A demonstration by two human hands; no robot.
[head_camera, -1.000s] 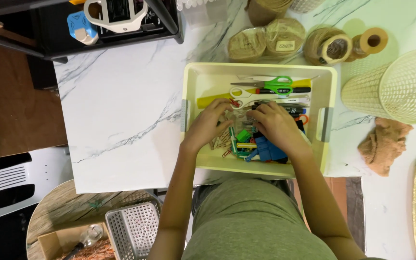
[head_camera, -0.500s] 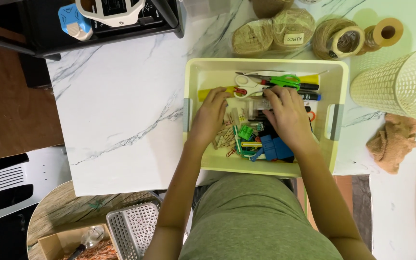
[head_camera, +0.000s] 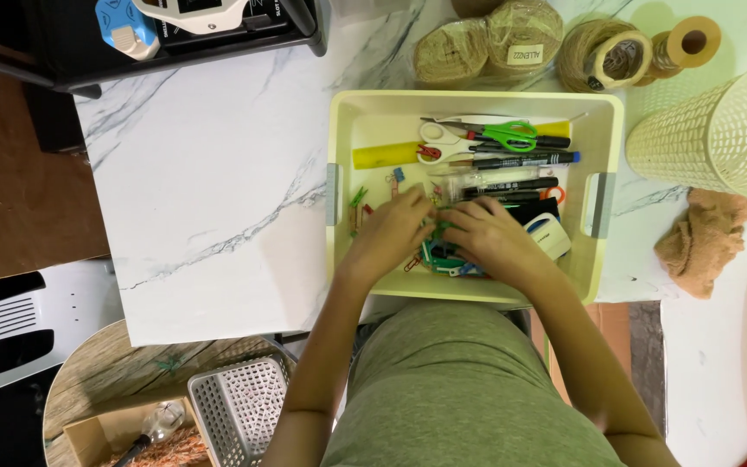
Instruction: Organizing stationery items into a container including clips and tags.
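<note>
Both hands are sunk into the pale yellow bin at the centre of the frame: the left hand curls over loose clips and small bits, and the right hand presses fingers-down on a green ring-shaped thing; whether either truly pinches anything I cannot tell. Judging by the layout, the sorting looks partway. Scissors, pens and a yellow ruler lie in rows along the bin's upper half, while its lower half is a jumble.
</note>
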